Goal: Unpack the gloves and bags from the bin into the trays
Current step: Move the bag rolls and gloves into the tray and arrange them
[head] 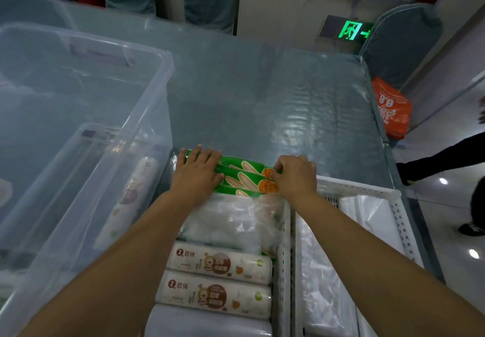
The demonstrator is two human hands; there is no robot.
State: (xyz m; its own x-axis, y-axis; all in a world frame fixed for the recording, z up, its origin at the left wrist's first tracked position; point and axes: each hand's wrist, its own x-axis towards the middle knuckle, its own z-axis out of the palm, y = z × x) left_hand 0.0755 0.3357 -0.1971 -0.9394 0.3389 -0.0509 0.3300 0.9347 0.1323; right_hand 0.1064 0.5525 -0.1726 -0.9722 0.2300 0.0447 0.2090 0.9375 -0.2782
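1. The left hand (198, 170) lies flat, fingers straight, on the green boxes (245, 176) at the far end of the left tray (280, 271); pressing unevenly could tip them.
2. The right hand (296, 176) pinches their other end with curled fingers; a slip could scatter them onto the clear packets (231, 221).
3. The bin (147, 105) beside still holds a roll (131, 200).

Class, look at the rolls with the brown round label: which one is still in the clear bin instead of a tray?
The roll lying lengthwise against the clear bin's right wall. The other two lie crosswise in the white tray.
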